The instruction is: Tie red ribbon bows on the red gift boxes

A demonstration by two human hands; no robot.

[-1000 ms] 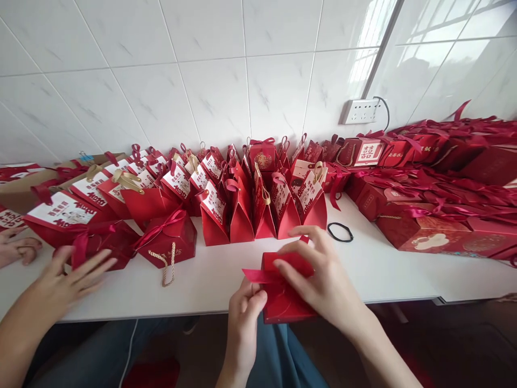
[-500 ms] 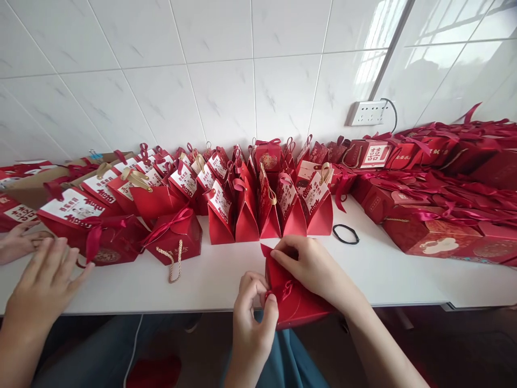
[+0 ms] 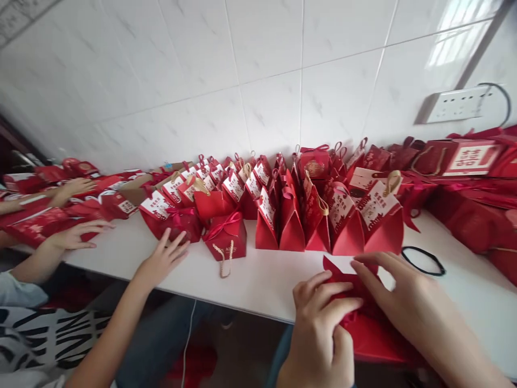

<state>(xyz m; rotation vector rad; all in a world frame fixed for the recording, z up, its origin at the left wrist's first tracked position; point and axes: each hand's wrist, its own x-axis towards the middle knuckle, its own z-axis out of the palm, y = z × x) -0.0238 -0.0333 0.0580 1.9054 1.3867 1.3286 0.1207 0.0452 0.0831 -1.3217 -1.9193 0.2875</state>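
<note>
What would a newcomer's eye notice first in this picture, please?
Probably the many red boxes crowded along the white tiled wall. Next, at lower right, the red box between the left hand and the right hand. The black loop stands out on the white table nearby.

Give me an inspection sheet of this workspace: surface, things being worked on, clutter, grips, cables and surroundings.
Surface: white table, bearing rows of red boxes.
Job's things: one red box at the near table edge, between both grips.
Clutter: black loop lying just beyond the right grip.
Grips: left grip has fingers over the box; right grip is at its far side; firmness of hold unclear.
Cables: white cord below the table's near edge; black cable at the wall socket.
Surroundings: tiled wall behind; a co-worker's hand on the left.
</note>
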